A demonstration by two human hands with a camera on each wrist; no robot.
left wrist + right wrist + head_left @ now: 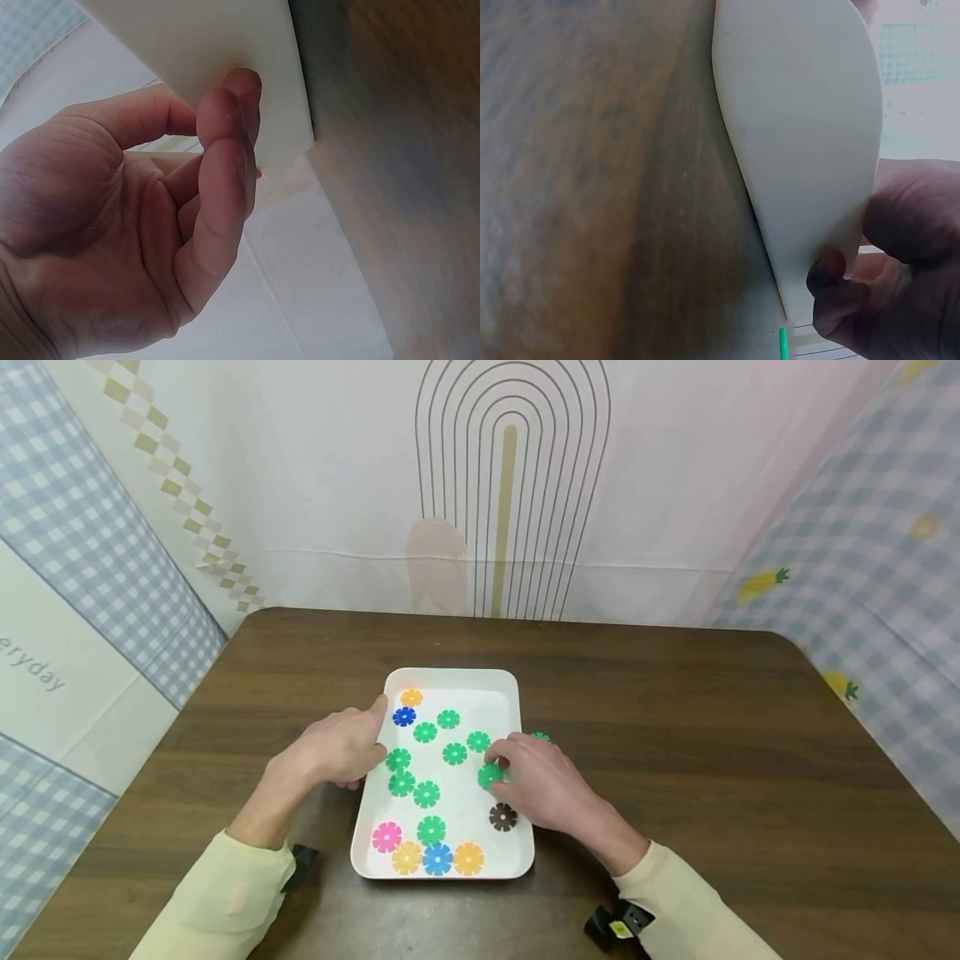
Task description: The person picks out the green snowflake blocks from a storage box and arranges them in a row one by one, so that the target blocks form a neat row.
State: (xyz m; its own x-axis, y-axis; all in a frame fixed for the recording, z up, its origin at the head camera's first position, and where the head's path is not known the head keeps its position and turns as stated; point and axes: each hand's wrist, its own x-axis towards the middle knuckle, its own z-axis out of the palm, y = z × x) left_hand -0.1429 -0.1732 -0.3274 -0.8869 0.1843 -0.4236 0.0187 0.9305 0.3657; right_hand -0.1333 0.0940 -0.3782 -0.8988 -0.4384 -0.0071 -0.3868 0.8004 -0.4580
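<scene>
A white tray (450, 693) on the table holds notched, flower-shaped plastic discs, mostly green. My left hand (341, 747) grips the tray's left wall: thumb over the rim, some fingers curled against the outer side in the left wrist view. Inside the tray's right side, the thumb and index finger of my right hand (543, 781) pinch a green disc (489, 776) at its edges. The other right fingers (840, 300) rest by the outer wall. A dark brown disc (503, 817) lies just below that hand.
Pink (387, 837), light blue (437, 859) and orange discs (468, 858) lie along the tray's near end. A dark blue disc (404, 717) is at the far left. Beyond the right rim, another green disc (540, 737) is on the wooden table (675, 718), partly hidden.
</scene>
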